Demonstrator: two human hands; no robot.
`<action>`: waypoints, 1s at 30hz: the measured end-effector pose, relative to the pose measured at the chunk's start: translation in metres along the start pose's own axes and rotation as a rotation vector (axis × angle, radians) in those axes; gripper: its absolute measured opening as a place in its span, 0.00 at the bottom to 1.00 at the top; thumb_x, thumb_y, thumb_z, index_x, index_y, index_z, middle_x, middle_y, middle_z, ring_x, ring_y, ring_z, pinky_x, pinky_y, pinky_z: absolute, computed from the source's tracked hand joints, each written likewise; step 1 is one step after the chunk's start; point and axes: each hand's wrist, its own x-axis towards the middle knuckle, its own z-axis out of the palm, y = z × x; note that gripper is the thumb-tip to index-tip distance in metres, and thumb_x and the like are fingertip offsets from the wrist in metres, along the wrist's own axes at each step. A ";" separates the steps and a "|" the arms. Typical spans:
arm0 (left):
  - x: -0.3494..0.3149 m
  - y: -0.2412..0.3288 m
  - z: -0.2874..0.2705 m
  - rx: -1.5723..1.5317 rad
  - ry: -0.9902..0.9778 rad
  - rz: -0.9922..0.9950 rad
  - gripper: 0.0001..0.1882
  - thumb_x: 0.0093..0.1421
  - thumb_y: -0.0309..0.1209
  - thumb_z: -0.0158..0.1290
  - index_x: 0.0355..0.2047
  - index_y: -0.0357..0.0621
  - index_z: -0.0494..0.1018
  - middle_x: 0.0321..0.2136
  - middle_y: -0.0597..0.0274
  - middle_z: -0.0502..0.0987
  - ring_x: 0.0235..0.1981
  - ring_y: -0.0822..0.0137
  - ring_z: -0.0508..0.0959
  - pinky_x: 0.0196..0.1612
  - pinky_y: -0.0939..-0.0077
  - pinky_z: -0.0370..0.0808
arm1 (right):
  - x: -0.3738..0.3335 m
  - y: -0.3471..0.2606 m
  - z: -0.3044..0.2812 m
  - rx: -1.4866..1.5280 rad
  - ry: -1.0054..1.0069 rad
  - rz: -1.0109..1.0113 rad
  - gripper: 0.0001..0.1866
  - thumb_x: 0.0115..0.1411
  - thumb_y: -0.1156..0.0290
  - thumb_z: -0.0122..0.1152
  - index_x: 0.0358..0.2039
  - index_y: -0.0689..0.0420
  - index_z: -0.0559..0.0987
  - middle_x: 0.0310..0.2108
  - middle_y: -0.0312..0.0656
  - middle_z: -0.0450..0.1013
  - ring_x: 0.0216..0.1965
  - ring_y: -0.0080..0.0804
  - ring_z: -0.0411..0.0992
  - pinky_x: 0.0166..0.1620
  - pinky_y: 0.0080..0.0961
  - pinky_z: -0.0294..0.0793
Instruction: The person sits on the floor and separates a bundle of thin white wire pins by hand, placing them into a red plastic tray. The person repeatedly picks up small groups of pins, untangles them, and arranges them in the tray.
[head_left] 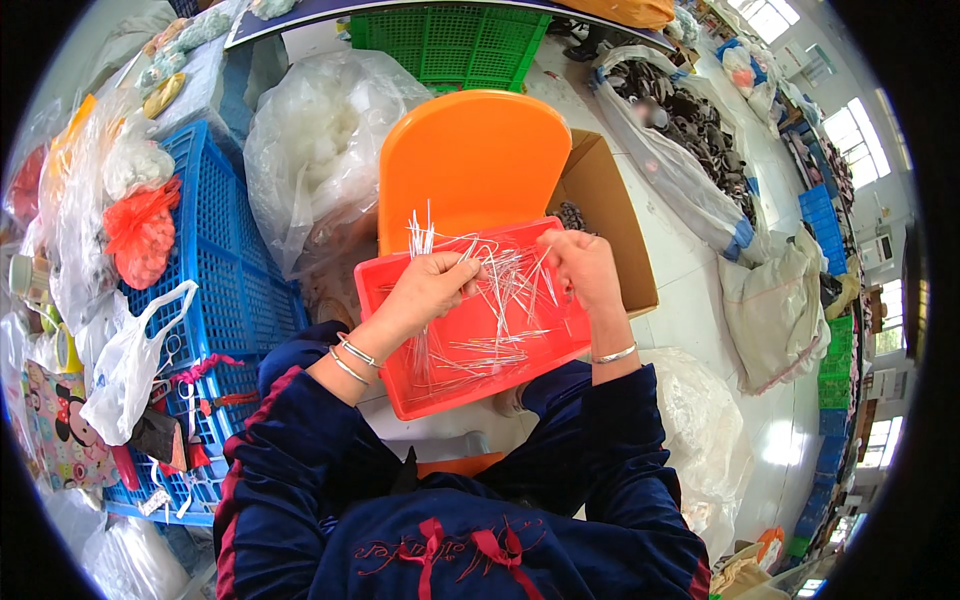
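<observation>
- Leftmost, a red bag (142, 240) hangs against a blue crate (222, 225), with a white bag (135, 370) just below it.
- Beside the crate stands a clear bag (315, 135) with whitish contents.
- Two bangles (350, 362) encircle the left wrist.
- The left hand (432, 287), over the left part of the tray, is closed on a bundle (421, 238) of thin, pale wires; their ends project beyond the fist.
- Centrally, the red tray (440, 402) lies before the person, slightly askew, its left end nearer than its right.
- Loose wires (508, 290) lie crisscrossed inside the tray, between and below the hands.
- Beyond the tray rises an orange chair (475, 155); behind that is a green crate (440, 50).
- The right hand (583, 268) is above the tray's right part, fingers drawn narrowly together; wires lie at the fingertips, but whether any is gripped cannot be told.
- Just beyond this hand is an open carton (615, 205).
- Farther right, a sack (650, 165) shows dark pieces (690, 130) at its mouth; a pale sack (770, 310) slumps nearby.
</observation>
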 end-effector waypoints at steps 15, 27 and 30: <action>0.003 -0.008 0.006 0.151 -0.006 0.086 0.16 0.65 0.41 0.49 0.36 0.41 0.79 0.18 0.76 0.69 0.15 0.85 0.60 0.17 0.88 0.56 | -0.012 0.013 0.029 0.352 -0.212 -0.063 0.09 0.64 0.69 0.55 0.37 0.60 0.78 0.21 0.29 0.68 0.16 0.12 0.59 0.19 0.11 0.58; -0.004 0.002 0.012 -0.017 0.020 0.112 0.19 0.66 0.42 0.47 0.27 0.42 0.76 0.17 0.74 0.68 0.14 0.84 0.59 0.17 0.88 0.54 | -0.005 0.011 0.011 0.732 -0.349 -0.069 0.12 0.66 0.65 0.51 0.28 0.57 0.73 0.17 0.34 0.65 0.13 0.18 0.55 0.18 0.16 0.57; -0.003 0.001 0.010 0.010 0.001 0.095 0.17 0.67 0.40 0.46 0.33 0.39 0.77 0.19 0.73 0.70 0.17 0.83 0.62 0.22 0.88 0.60 | -0.001 0.019 0.012 0.777 -0.261 -0.040 0.12 0.66 0.64 0.51 0.27 0.56 0.72 0.16 0.33 0.64 0.13 0.17 0.54 0.19 0.17 0.57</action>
